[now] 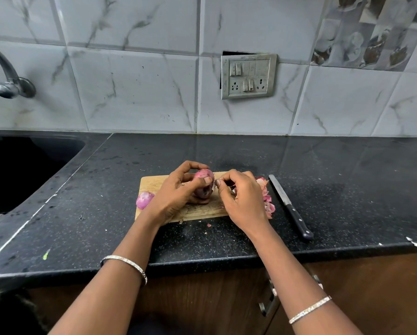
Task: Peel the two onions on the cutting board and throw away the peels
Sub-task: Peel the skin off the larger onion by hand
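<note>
Bangled forearms (120, 269) low in frame, left hand (176, 194) gripping glossy purple onion (204, 178) over central cutting board (152, 183), right hand (241, 200) pinching its skin (214, 187), paler peeled onion (144, 199) at board's left, peels (267, 198) heaped right.

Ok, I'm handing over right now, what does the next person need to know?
Left hand grips the dark red onion above the wooden cutting board. Right hand pinches a thin strip of skin at its side. The paler purple onion at the board's left edge looks peeled. Pink peels lie piled at the right edge. Left: finish this onion, bin all peels.
</note>
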`<state>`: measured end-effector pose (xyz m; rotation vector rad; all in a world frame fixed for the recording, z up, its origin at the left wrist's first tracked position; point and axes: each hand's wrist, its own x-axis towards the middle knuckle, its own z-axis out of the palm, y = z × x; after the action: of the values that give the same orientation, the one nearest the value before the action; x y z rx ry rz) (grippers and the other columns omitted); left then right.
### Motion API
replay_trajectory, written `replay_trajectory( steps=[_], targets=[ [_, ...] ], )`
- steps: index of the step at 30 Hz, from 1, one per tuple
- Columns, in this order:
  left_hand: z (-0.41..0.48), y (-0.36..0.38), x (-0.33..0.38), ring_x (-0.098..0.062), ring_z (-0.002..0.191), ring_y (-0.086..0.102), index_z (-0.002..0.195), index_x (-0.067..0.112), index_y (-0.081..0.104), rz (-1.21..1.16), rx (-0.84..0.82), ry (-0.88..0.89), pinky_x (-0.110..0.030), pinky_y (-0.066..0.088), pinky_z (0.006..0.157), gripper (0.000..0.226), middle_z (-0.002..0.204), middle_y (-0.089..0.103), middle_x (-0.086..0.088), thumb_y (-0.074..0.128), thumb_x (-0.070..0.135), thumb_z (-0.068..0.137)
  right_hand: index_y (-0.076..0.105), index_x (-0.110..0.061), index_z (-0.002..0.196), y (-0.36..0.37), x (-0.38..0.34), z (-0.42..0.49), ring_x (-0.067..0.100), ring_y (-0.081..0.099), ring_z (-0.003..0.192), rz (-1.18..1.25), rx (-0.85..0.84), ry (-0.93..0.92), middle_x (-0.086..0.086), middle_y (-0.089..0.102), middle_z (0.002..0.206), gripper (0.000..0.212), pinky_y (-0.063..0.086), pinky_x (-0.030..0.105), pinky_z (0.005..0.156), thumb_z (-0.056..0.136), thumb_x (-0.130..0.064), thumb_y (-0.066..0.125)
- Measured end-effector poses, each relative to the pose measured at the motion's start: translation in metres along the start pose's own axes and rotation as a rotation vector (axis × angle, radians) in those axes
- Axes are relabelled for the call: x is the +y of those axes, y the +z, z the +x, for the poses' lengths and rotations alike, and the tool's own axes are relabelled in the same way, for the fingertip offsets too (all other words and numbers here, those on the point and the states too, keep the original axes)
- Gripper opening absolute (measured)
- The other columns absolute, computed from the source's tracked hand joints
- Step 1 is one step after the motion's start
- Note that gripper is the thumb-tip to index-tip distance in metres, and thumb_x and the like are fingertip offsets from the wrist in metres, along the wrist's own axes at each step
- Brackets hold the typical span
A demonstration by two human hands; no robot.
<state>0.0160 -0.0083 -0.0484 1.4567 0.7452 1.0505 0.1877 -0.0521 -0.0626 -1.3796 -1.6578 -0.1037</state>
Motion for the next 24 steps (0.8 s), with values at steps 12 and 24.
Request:
replay_trajectory(
  steps=[12, 24],
  targets=[
    [0.002, -0.002, 0.001, -0.037, 0.104, 0.070, 0.119, 0.012, 0.062, -0.074, 0.056, -0.071, -0.048, 0.062, 0.079, 0.023, 0.126, 0.061, -0.018, 0.045, 0.015, 0.103, 0.073, -0.018, 0.108, -0.002, 0.003, 0.000, 0.016, 0.058, 0.100, -0.033, 0.121, 0.085, -0.008, 0.071, 0.104, 0.025, 0.042, 0.026, 0.083, 0.091, -0.005, 0.062],
    [-0.003, -0.001, 0.003, -0.028, 0.110, 0.068, 0.118, 0.025, 0.071, 0.085, -0.049, 0.056, -0.046, 0.061, 0.087, 0.032, 0.121, 0.070, -0.005, 0.061, 0.020, 0.088, 0.076, -0.018, 0.110, -0.002, -0.003, -0.001, 0.013, 0.064, 0.103, 0.059, 0.080, -0.019, -0.006, 0.074, 0.109, 0.025, 0.053, 0.030, 0.086, 0.095, -0.035, 0.067]
  ],
)
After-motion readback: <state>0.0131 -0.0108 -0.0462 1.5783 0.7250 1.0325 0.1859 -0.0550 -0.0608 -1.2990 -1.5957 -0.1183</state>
